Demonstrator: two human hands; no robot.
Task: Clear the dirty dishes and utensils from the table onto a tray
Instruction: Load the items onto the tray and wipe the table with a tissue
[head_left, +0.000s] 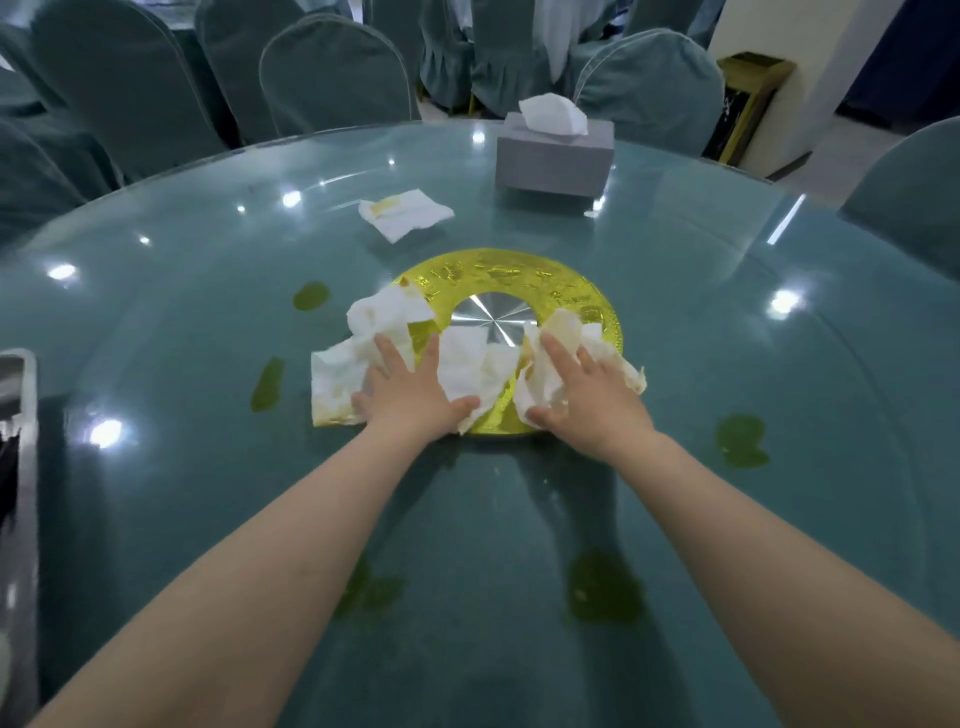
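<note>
Two wads of stained white tissue lie at the middle of the round glass-topped bench (675, 322), over the near edge of the gold ring (498, 275) that circles a brushed-metal hub (488, 317). The left wad (358, 353) spreads from the ring's left side out onto the glass; the left hand (415, 389) lies flat on it, fingers straight and spread, thumb stretched toward the right, its grip unclosed and only pressing down. The right wad (566, 364) is more crumpled and sits on the ring's near right side; the right hand (582, 395) covers it with fingers nearly straight and slightly splayed, the thumb low against the paper, again pressing with no clasp. Farther back, apart from both hands, a third used tissue (405, 213) with a yellow stain lies flat on the glass. Beyond it, toward the far right, stands a grey tissue box (553, 161) with a white sheet poking from its top. Greenish smears (740, 441) dot the glass around the centre. A metal tray's rim (23, 441) shows at the left edge. Chairs in teal covers (332, 78) ring the far side.
</note>
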